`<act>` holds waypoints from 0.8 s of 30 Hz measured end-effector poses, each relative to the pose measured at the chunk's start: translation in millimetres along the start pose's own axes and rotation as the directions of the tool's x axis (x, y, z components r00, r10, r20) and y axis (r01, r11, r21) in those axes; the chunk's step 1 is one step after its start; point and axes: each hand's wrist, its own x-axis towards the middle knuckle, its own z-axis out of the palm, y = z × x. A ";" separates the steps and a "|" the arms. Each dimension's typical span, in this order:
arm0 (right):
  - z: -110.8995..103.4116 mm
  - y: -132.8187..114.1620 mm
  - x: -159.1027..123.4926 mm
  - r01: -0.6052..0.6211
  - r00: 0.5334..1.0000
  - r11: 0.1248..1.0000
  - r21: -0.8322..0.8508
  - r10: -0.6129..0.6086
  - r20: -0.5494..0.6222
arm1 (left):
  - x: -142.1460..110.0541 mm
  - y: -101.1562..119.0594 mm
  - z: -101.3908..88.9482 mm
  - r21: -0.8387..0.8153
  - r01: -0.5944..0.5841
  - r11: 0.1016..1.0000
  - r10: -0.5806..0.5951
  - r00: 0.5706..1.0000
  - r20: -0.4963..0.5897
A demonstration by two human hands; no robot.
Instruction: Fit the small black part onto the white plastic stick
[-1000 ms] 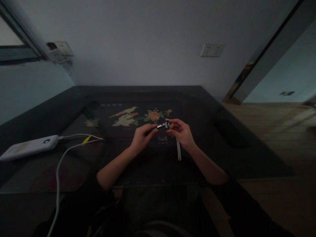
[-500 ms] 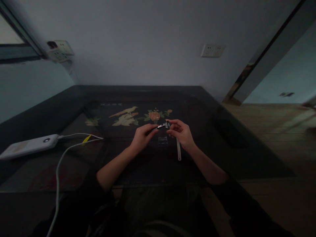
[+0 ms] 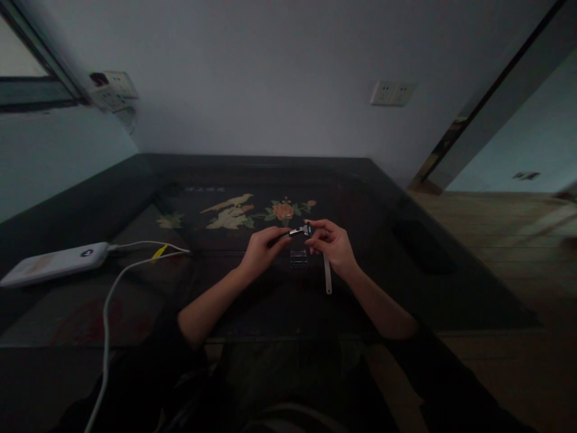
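Between thumb and fingers, my left hand [image 3: 265,245] grips the dark handle of a razor [image 3: 296,231], whose silver neck points right. At the razor's head, the fingers of my right hand [image 3: 332,245] are closed in a pinch, touching its edge. Below the razor a small clear, dark-striped case [image 3: 298,258] lies on the table. A thin pale strip with a hole at its end [image 3: 328,279] lies under my right hand, its upper part hidden by the hand.
The dark glossy table [image 3: 270,307] carries a bird-and-flower picture [image 3: 283,211]. At the left lies a white power bank [image 3: 58,264] with a white cable [image 3: 107,325] running off the front edge. A dark flat object [image 3: 424,246] lies at the right. Wall sockets [image 3: 393,94] are behind.
The view has shifted very slightly. Both hands keep their hold on the razor, with its head tilted a little differently at my right fingertips.
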 end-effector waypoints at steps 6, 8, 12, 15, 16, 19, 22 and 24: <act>2.3 -7.8 -1.0 -0.006 1.000 1.000 0.014 0.006 0.012 | 0.7 -1.6 0.3 -0.015 -0.015 1.000 0.015 1.000 0.002; 2.1 -8.7 -0.8 -0.001 1.000 1.000 0.022 0.001 0.016 | 0.2 -1.2 0.3 -0.023 -0.004 1.000 0.004 1.000 0.002; 0.4 -7.8 -0.1 0.013 1.000 1.000 0.026 -0.014 0.026 | -0.7 -0.1 -0.3 -0.027 0.006 1.000 -0.006 1.000 0.010; -0.3 -7.7 0.1 0.026 0.999 1.000 0.013 -0.026 0.033 | -0.8 0.0 -1.1 -0.022 0.000 1.000 0.001 1.000 0.020; -0.3 -8.0 0.0 0.030 0.999 0.999 0.010 -0.030 0.035 | -0.7 0.0 -1.4 -0.021 -0.002 1.000 0.003 1.000 0.019; 0.2 -9.2 -0.5 0.036 0.999 0.999 0.007 -0.036 0.033 | -0.6 0.1 -1.4 -0.023 0.000 1.000 0.000 1.000 0.005; 0.5 -9.6 -1.0 0.023 0.999 1.000 -0.001 -0.023 0.030 | -0.7 1.0 -0.6 -0.033 0.023 0.999 -0.024 1.000 -0.015; 0.5 -9.2 -1.0 0.016 1.000 1.000 -0.002 -0.016 0.027 | -0.6 1.6 -0.3 -0.048 0.039 0.998 -0.040 0.999 -0.020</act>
